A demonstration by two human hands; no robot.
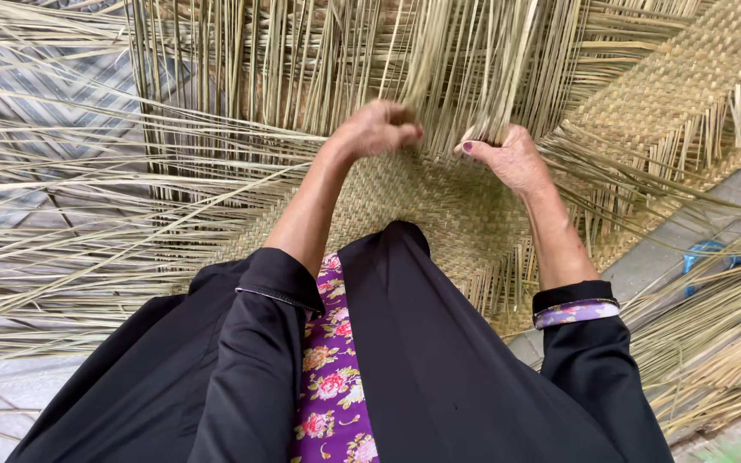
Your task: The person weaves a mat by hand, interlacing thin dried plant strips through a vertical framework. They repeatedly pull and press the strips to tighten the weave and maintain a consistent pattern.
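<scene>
A woven straw mat (439, 206) lies on the floor in front of me, its finished part a tight checker weave. Loose straw strands (319, 60) stick up and fan out from its working edge. My left hand (376, 129) is curled over the weave edge, fingers closed on a few strands. My right hand (508, 154) pinches a bunch of upright strands at their base, just to the right. Both forearms reach forward out of black sleeves; the fingertips are partly hidden among the straw.
More woven matting (688, 77) runs up to the upper right. Long loose strands (53, 214) spread over the grey tiled floor (10, 386) at left. A straw bundle (713, 343) and something blue (713, 257) lie at right.
</scene>
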